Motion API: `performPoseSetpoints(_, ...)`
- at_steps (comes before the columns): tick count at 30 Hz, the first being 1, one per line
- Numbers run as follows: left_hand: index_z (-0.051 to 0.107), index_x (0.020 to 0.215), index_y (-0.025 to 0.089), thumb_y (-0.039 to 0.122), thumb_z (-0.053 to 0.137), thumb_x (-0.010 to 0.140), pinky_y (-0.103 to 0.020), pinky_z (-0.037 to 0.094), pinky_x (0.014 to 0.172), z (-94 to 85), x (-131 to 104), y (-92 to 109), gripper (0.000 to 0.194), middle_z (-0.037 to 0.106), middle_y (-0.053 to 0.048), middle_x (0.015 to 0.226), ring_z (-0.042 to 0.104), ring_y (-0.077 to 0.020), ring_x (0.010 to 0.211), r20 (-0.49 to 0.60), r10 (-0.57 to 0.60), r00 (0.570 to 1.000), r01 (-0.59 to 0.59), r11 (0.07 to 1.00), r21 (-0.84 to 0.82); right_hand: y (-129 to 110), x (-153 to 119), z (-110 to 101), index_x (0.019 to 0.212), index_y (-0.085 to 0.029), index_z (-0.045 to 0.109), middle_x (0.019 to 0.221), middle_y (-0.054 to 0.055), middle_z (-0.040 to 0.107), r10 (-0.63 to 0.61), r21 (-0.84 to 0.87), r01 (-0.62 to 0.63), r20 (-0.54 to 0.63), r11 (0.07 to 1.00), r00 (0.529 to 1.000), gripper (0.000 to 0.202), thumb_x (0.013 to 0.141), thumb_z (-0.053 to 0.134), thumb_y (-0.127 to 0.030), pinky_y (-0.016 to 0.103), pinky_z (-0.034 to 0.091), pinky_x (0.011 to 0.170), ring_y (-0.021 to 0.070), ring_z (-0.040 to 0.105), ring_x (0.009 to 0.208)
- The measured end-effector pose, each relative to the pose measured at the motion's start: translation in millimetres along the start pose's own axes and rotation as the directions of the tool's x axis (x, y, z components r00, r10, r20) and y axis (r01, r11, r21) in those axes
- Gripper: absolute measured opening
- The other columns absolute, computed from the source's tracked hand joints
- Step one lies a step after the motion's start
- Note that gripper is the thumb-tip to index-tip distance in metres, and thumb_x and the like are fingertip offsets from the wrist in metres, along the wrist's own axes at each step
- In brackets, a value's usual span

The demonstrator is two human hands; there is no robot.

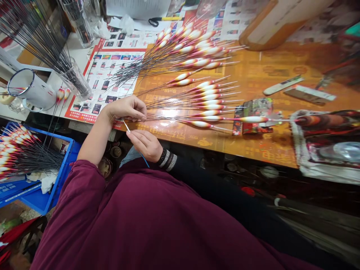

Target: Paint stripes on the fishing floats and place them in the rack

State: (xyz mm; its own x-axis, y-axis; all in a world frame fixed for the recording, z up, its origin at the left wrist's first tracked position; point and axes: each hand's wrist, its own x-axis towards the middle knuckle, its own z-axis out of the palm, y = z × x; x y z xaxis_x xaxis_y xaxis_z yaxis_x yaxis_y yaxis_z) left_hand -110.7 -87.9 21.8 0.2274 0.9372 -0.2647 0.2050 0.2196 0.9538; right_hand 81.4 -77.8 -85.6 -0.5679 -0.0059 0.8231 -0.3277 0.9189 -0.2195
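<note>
"Maroon cloth (87, 183) ends near the elbow of one arm, and black cloth (213, 187) reaches the wrist of the other. Which hand is which?"

"The bare forearm leads to the left hand (128, 108). The right hand (146, 144) is just below it and a little to the right, with patterned bands (168, 159) around the wrist."

"What is the right hand gripping?"

"It pinches a slim rod (127, 126). The rod slants through the hand: its whitish end juts from the fingertips, up and to the left, while its blue end sticks out below the palm."

"Does the whitish end touch the left hand?"

"It comes close to the underside; contact can't be made out."

"And the left hand's own grip?"

"Its fingers are bent and gathered at the ends of some dark stems (171, 109). Whether they pinch one, nobody could tell from this angle."

"Where do those stems lead?"

"Rightward, to a row of painted spindles (210, 102) on the orange table (225, 144). Their white bodies with red ends lie well apart from the fingers. One long spindle (254, 119) reaches farther right than the rest, beside a paint-stained block (260, 107)."

"Anything behind the row?"

"A heap of similar spindles (194, 48), its stems pointing left over a printed sheet (112, 62). A white mug (42, 90) stands off to the left."
</note>
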Motion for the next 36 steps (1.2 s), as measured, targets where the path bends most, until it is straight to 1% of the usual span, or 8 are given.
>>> performPoseSetpoints(6, 0.072, 0.075, 0.01, 0.032, 0.08, 0.075, -0.017, 0.036, 0.045, -4.2, -3.4, 1.2, 0.024, 0.064, -0.003, 0.058, 0.048, -0.0046, 0.044, 0.038, -0.035, 0.999, 0.032, 0.996, 0.084, 2.0, -6.2, -15.6, 0.149, -0.01, 0.042, 0.11, 0.015, 0.072, -0.058, 0.089, 0.062, -0.044, 0.994, 0.997, 0.055, 0.095, 0.052, -0.01, 0.041, 0.063, 0.089, 0.0235, 0.068, 0.108)
performPoseSetpoints(10, 0.074, 0.081, 0.012, 0.031, 0.072, 0.083, -0.02, 0.042, 0.054, 1.9, -3.4, 20.0, 0.019, 0.068, -0.004, 0.063, 0.057, -0.0078, 0.051, 0.03, -0.008, 1.0, -0.003, 0.942, 0.335, 6.1, -19.4, -36.6, 0.144, -0.015, 0.05, 0.105, 0.012, 0.073, -0.05, 0.093, 0.054, -0.045, 0.994, 0.998, 0.049, 0.095, 0.052, -0.012, 0.037, 0.063, 0.083, 0.0207, 0.07, 0.101)
performPoseSetpoints(15, 0.076, 0.086, 0.016, 0.021, 0.063, 0.087, -0.024, 0.042, 0.063, 40.0, 12.8, 43.9, 0.014, 0.074, -0.006, 0.077, 0.063, -0.012, 0.067, -0.063, 0.255, 0.965, -0.086, 0.532, 0.842, 10.7, -32.3, -51.3, 0.138, -0.015, 0.055, 0.103, 0.011, 0.074, -0.011, 0.027, 0.013, -0.069, 1.0, 0.998, 0.044, 0.094, 0.051, -0.013, 0.036, 0.063, 0.082, 0.0193, 0.071, 0.097)
performPoseSetpoints(19, 0.075, 0.088, 0.015, 0.014, 0.055, 0.09, -0.027, 0.04, 0.062, 74.2, 27.5, 51.1, 0.02, 0.074, -0.009, 0.079, 0.064, -0.0171, 0.071, -0.103, 0.376, 0.921, 0.021, 0.215, 0.976, 12.8, -33.9, -53.7, 0.137, -0.014, 0.055, 0.103, 0.011, 0.074, -0.019, 0.005, 0.02, -0.094, 1.0, 0.995, 0.044, 0.093, 0.052, -0.012, 0.036, 0.063, 0.082, 0.0194, 0.071, 0.097)
performPoseSetpoints(24, 0.073, 0.088, 0.015, 0.014, 0.054, 0.092, -0.032, 0.042, 0.066, 80.0, 21.3, 56.0, 0.019, 0.071, -0.01, 0.074, 0.062, -0.0209, 0.071, -0.137, 0.387, 0.912, 0.104, 0.107, 0.989, 12.2, -33.3, -57.7, 0.138, -0.01, 0.052, 0.101, 0.012, 0.073, -0.059, -0.013, 0.058, -0.092, 0.998, 0.994, 0.046, 0.092, 0.054, -0.011, 0.036, 0.062, 0.081, 0.0198, 0.07, 0.094)
performPoseSetpoints(29, 0.074, 0.092, 0.02, 0.019, 0.054, 0.094, -0.035, 0.046, 0.076, 48.5, -36.1, 69.5, 0.02, 0.073, -0.007, 0.082, 0.063, -0.0212, 0.08, -0.283, 0.463, 0.84, 0.26, 0.115, 0.959, 12.6, -35.3, -58.3, 0.139, -0.012, 0.053, 0.102, 0.012, 0.074, -0.053, -0.009, 0.053, -0.099, 0.999, 0.994, 0.046, 0.092, 0.053, -0.011, 0.035, 0.062, 0.081, 0.0193, 0.071, 0.095)
performPoseSetpoints(33, 0.074, 0.088, 0.026, 0.031, 0.057, 0.095, -0.039, 0.047, 0.092, 16.2, -122.7, 97.7, 0.019, 0.074, -0.005, 0.091, 0.063, -0.0229, 0.097, -0.41, 0.615, 0.674, 0.451, 0.097, 0.887, 12.8, -38.1, -57.6, 0.14, -0.013, 0.053, 0.101, 0.011, 0.074, -0.079, -0.006, 0.079, -0.106, 0.997, 0.991, 0.049, 0.091, 0.053, -0.011, 0.035, 0.063, 0.08, 0.0196, 0.071, 0.092)
performPoseSetpoints(36, 0.076, 0.087, 0.024, 0.04, 0.06, 0.094, -0.045, 0.046, 0.097, -0.6, -201.7, 123.8, 0.024, 0.075, -0.006, 0.095, 0.061, -0.0268, 0.104, -0.462, 0.675, 0.575, 0.63, -0.005, 0.777, 11.7, -40.9, -57.6, 0.14, -0.013, 0.054, 0.1, 0.011, 0.074, -0.081, -0.002, 0.081, -0.11, 0.997, 0.991, 0.05, 0.09, 0.055, -0.01, 0.035, 0.062, 0.08, 0.0199, 0.071, 0.091)
